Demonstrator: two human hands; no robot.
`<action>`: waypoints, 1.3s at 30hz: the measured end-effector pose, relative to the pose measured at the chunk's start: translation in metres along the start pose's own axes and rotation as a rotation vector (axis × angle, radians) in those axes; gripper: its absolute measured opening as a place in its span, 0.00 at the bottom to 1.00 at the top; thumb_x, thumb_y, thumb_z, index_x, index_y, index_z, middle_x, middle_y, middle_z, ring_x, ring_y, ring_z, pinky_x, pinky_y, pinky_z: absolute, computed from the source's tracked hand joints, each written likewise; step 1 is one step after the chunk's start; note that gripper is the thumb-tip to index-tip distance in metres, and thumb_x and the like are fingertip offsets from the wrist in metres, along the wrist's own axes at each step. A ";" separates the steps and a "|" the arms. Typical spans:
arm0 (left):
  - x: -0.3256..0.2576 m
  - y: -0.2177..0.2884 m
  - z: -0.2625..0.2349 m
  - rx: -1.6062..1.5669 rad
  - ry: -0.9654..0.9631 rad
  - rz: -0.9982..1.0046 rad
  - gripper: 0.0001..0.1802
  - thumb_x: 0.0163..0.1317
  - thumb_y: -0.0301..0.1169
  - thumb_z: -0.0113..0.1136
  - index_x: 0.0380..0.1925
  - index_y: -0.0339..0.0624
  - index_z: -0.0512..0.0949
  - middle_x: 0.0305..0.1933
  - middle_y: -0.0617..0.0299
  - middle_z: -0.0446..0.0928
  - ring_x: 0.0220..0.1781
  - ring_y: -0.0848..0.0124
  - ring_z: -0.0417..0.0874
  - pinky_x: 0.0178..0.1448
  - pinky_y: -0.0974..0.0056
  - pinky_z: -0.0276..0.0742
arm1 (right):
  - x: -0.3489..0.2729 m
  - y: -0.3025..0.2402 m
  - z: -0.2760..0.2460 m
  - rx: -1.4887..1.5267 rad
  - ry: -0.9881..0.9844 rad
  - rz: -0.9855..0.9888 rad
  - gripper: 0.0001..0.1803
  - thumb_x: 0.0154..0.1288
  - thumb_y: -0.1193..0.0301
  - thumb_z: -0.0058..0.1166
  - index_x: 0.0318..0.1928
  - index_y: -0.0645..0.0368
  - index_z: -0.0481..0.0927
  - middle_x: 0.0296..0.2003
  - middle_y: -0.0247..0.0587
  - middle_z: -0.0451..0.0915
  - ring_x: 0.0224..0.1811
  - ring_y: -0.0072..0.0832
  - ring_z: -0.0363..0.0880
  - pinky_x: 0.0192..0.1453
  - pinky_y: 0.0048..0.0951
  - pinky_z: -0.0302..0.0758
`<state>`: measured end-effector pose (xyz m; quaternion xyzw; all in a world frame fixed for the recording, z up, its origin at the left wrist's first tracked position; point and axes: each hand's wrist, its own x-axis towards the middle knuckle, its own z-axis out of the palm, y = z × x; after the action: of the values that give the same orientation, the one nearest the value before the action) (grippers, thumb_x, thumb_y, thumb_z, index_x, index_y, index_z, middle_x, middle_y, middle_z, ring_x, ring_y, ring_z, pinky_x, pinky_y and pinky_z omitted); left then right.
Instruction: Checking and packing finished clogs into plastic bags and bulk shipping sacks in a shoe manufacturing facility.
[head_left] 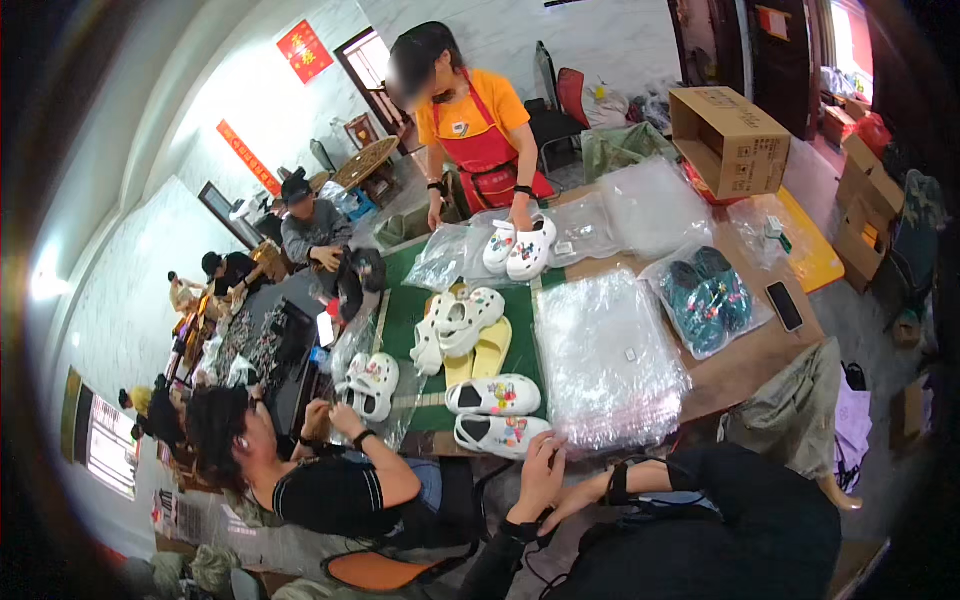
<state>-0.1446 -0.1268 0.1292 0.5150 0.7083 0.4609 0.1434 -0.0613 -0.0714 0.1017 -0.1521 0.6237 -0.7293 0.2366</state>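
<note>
Clear bags [610, 350], stacked flat on the surface [735, 378], presumably for ready reach; 2 white shoes [495, 396] side by side, just left. Your left hand [541, 472]: fingers [543, 448] bent near the bags' edge, grasp unclear. Your right hand [577, 498]: by your left wrist [525, 516], grasp unclear.

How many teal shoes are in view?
2: the left teal shoe and the right teal shoe lie side by side in a clear bag beside the black phone; others may be hidden.

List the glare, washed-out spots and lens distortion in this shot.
Head view: bright glare streaks the stack of clear bags; head view: the barred window at lower left washes out nearly white; head view: fisheye tilts the surroundings, with black corners.
</note>
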 end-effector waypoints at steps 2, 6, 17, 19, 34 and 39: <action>0.026 -0.007 0.004 -0.069 -0.038 -0.066 0.11 0.55 0.24 0.51 0.39 0.38 0.74 0.46 0.49 0.69 0.47 0.54 0.72 0.49 0.60 0.69 | 0.000 -0.005 -0.029 0.006 0.023 0.020 0.35 0.56 0.56 0.55 0.58 0.65 0.61 0.54 0.44 0.68 0.53 0.28 0.66 0.56 0.27 0.64; 0.069 -0.035 0.009 0.038 -0.040 0.070 0.12 0.55 0.24 0.51 0.41 0.39 0.74 0.48 0.49 0.68 0.49 0.53 0.71 0.50 0.59 0.69 | -0.002 -0.001 -0.074 0.057 0.069 0.149 0.36 0.56 0.57 0.57 0.59 0.66 0.60 0.54 0.46 0.67 0.54 0.30 0.65 0.56 0.27 0.65; 0.060 -0.112 -0.034 0.499 0.013 -0.391 0.31 0.50 0.36 0.59 0.54 0.36 0.63 0.51 0.41 0.64 0.52 0.47 0.66 0.54 0.51 0.63 | -0.020 0.050 -0.176 -0.197 0.252 0.199 0.16 0.62 0.63 0.48 0.43 0.61 0.74 0.34 0.41 0.77 0.37 0.25 0.74 0.43 0.26 0.71; 0.049 -0.128 -0.038 0.523 0.009 -0.498 0.35 0.48 0.38 0.61 0.56 0.36 0.61 0.51 0.40 0.65 0.51 0.47 0.67 0.54 0.51 0.63 | -0.023 0.055 -0.186 -0.161 0.430 0.207 0.15 0.61 0.63 0.48 0.44 0.61 0.74 0.33 0.40 0.77 0.36 0.24 0.74 0.42 0.25 0.71; 0.071 -0.202 -0.052 0.133 -0.466 -0.492 0.33 0.45 0.28 0.56 0.54 0.38 0.57 0.34 0.39 0.74 0.40 0.46 0.76 0.43 0.50 0.70 | 0.096 0.013 -0.233 -1.524 0.363 0.066 0.22 0.55 0.66 0.46 0.52 0.55 0.67 0.47 0.46 0.71 0.54 0.38 0.68 0.63 0.39 0.57; 0.073 -0.223 -0.063 0.033 -0.663 -0.323 0.30 0.45 0.27 0.56 0.51 0.39 0.60 0.35 0.42 0.75 0.41 0.47 0.75 0.43 0.50 0.69 | 0.115 0.003 -0.258 -1.555 0.246 0.100 0.11 0.57 0.64 0.44 0.39 0.55 0.68 0.33 0.38 0.73 0.40 0.30 0.73 0.37 0.34 0.65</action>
<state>-0.3517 -0.1052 0.0045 0.5201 0.7030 0.2289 0.4277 -0.2904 0.0828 0.0448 -0.1636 0.9827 -0.0837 0.0241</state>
